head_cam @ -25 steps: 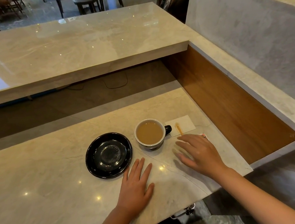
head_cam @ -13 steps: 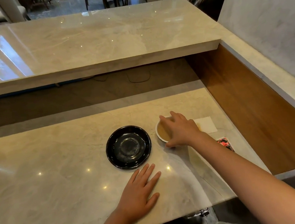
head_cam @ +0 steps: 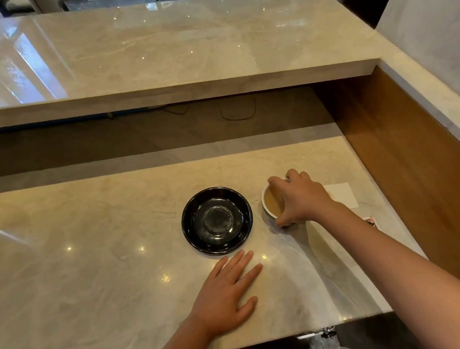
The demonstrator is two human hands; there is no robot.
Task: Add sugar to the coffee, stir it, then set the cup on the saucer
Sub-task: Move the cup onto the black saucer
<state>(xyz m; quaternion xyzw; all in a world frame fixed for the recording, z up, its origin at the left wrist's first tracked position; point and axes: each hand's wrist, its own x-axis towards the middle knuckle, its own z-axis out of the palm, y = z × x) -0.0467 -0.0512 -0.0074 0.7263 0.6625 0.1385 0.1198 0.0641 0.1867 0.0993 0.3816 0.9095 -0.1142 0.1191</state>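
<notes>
A cup of milky coffee [head_cam: 271,204] stands on the marble counter, just right of an empty black saucer [head_cam: 217,220]. My right hand [head_cam: 300,198] reaches over the cup from the right, fingers curled around its rim and thumb at its near side, gripping it. Most of the cup and its handle are hidden under that hand. My left hand [head_cam: 227,292] lies flat on the counter in front of the saucer, fingers spread, holding nothing. The stirrer is not visible.
A white napkin [head_cam: 341,194] lies right of the cup. A torn red sugar packet [head_cam: 371,220] peeks out beside my right forearm. A raised marble bar top [head_cam: 152,54] runs behind, and a wooden side panel [head_cam: 412,170] walls the right.
My right hand went from the counter near the packet up to the cup and closed around its rim. The view shifted, so everything sits further right. My left hand stayed flat.
</notes>
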